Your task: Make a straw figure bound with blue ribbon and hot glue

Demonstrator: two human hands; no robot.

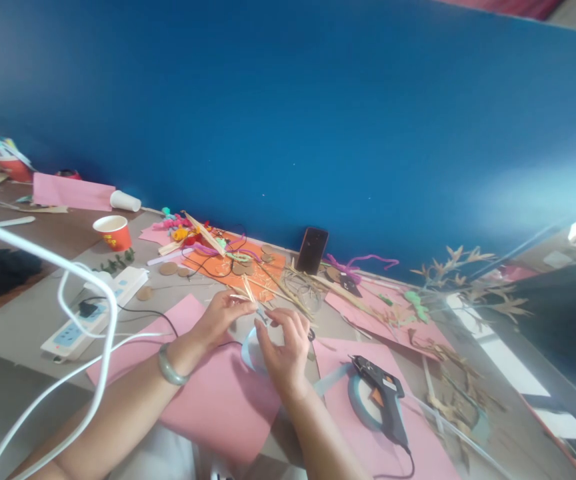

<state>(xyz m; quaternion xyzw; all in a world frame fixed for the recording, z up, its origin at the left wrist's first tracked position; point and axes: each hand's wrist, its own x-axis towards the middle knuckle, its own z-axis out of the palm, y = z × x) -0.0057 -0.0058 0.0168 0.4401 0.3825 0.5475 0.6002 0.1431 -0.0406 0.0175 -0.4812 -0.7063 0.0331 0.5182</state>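
Note:
My left hand (pixel 222 319), with a bangle (pixel 171 367) on its wrist, pinches a few thin pale sticks (pixel 249 291) whose ends point up and away. Close beside it, my right hand (pixel 288 343) has its thumb and fingers closed on a light blue ribbon (pixel 251 352), near the lower ends of the sticks. The ribbon hangs in a loop below the fingers. Pink paper (pixel 233 407) lies under both hands. To the right, a black glue gun (pixel 387 393) rests on a roll of blue ribbon (pixel 359 403).
A power strip (pixel 95 317) and looping white cable (pixel 111 333) are on the left, near a red paper cup (pixel 113 233). A phone (pixel 312 251) leans against the blue wall (pixel 293 120). Orange paper (pixel 268 270) carries pipe cleaners and wood slices. Dried twigs (pixel 461 393) lie at right.

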